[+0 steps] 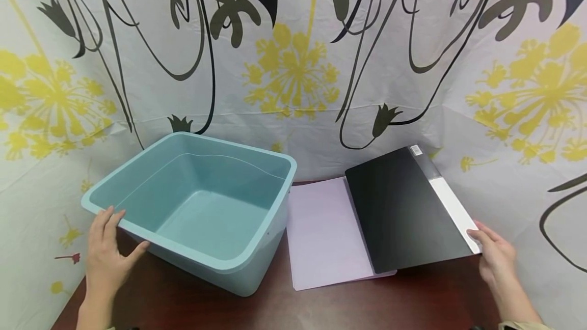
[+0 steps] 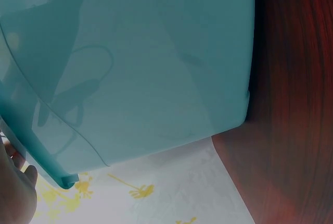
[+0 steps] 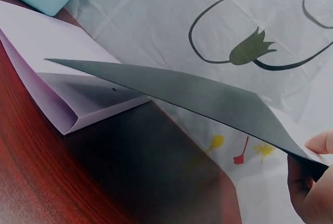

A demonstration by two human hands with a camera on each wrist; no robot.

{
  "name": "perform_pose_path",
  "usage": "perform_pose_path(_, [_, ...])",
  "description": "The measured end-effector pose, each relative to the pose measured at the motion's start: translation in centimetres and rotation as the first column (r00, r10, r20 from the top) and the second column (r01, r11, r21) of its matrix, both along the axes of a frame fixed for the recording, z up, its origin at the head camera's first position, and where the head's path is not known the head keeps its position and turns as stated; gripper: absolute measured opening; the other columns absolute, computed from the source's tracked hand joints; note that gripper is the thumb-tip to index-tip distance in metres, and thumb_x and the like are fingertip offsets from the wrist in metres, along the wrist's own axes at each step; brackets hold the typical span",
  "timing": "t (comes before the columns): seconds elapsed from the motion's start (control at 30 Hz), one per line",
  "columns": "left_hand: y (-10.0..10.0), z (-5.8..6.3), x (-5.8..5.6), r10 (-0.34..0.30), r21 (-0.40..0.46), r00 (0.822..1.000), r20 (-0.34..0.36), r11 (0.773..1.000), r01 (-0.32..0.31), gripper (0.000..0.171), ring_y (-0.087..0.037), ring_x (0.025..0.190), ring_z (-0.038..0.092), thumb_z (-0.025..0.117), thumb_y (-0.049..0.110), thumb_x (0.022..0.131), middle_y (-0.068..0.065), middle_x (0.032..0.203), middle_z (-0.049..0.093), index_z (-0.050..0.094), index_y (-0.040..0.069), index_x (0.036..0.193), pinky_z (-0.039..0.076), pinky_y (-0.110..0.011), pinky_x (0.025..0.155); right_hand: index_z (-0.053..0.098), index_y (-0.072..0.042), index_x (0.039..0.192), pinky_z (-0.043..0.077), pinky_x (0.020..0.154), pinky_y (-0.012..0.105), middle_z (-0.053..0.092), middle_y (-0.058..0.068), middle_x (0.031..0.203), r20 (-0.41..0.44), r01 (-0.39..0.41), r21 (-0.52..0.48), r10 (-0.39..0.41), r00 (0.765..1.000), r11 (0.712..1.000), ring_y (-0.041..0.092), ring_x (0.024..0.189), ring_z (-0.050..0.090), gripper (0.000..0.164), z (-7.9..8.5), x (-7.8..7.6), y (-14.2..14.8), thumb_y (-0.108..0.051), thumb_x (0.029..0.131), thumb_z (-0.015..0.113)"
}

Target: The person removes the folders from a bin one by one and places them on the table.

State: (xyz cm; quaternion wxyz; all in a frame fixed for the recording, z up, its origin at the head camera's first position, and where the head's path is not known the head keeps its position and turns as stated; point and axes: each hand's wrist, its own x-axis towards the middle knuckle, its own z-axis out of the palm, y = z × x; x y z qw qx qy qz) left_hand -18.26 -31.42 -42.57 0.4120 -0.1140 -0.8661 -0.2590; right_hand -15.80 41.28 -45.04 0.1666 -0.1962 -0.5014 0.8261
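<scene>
My right hand (image 1: pixel 497 253) pinches a black folder (image 1: pixel 403 213) by the lower corner of its white-and-grey spine, thumb on top and fingers beneath. In the right wrist view the folder (image 3: pixel 208 99) tilts up off the table, its far edge over a pale lilac folder (image 1: pixel 327 233). That lilac folder lies on the table, partly covered by the black one. At the left, my left hand (image 1: pixel 107 256) touches the near left rim of a blue-green plastic bin (image 1: pixel 238 264), fingertips at the rim and thumb spread apart. The bin's visible floor is bare.
A dark red-brown wooden table (image 1: pixel 293 309) carries the bin and the lilac folder. Behind and beside it hangs a white cloth (image 1: pixel 293 152) with yellow and dark flower prints. The bin's right side stands close against the lilac folder's left edge.
</scene>
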Motion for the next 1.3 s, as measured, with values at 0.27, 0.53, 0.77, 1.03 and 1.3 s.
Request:
perform_pose_path(0.27, [0.1,0.0,0.0,-0.006,0.002,1.000,-0.018,1.000,0.006,0.099,-0.042,0.130,0.023,0.048,0.076,0.069,-0.030,0.132,0.035,0.043,-0.005,0.126,0.013,-0.048,0.109,0.073,-0.022,0.071,0.046,0.057,0.011,0.065,-0.014,0.073,0.036,0.008,0.046,-0.009,0.999,0.999,-0.004,0.067,0.055,0.033,-1.5,-0.4,1.0,0.006,0.081,0.058])
perform_pose_path(0.53, [0.0,0.1,0.1,-0.004,-0.002,1.000,-0.006,1.000,0.004,0.099,-0.042,0.130,0.023,0.048,0.076,0.069,-0.030,0.132,0.034,0.043,-0.005,0.126,0.013,-0.049,0.109,0.073,-0.026,0.077,0.045,0.058,0.010,0.064,-0.017,0.074,0.081,0.035,0.184,-0.051,0.995,0.982,-0.005,0.070,0.053,0.023,-3.1,-1.2,1.9,-0.004,0.079,0.067])
perform_pose_path(0.77, [-0.1,0.1,0.1,-0.004,0.000,1.000,-0.010,1.000,0.004,0.098,-0.043,0.130,0.022,0.048,0.075,0.071,-0.030,0.132,0.034,0.042,-0.006,0.126,0.013,-0.050,0.109,0.064,-0.038,0.076,0.040,0.061,0.005,0.059,-0.026,0.072,0.157,-0.045,0.375,-0.015,0.987,0.926,-0.011,0.070,0.050,0.026,-2.7,-1.1,1.8,-0.013,0.082,0.066])
perform_pose_path(1.03, [0.1,0.3,0.2,0.007,0.004,1.000,0.008,1.000,-0.007,0.099,-0.041,0.132,0.020,0.048,0.076,0.070,-0.029,0.133,0.033,0.042,-0.005,0.126,0.012,-0.051,0.108,0.062,-0.037,0.101,0.040,0.059,0.007,0.060,-0.030,0.073,0.173,-0.078,0.639,-0.045,0.984,0.765,-0.012,0.069,0.054,0.024,-9.6,-3.8,7.4,-0.029,0.079,0.070])
perform_pose_path(1.3, [0.1,0.1,0.0,0.013,-0.006,1.000,-0.004,1.000,-0.013,0.099,-0.042,0.131,0.022,0.047,0.077,0.070,-0.030,0.132,0.034,0.042,-0.006,0.125,0.012,-0.049,0.109,0.056,-0.033,0.110,0.039,0.058,0.009,0.056,-0.033,0.080,0.220,-0.138,0.766,-0.053,0.974,0.628,-0.016,0.070,0.049,0.035,-9.1,-3.5,7.2,-0.032,0.078,0.070])
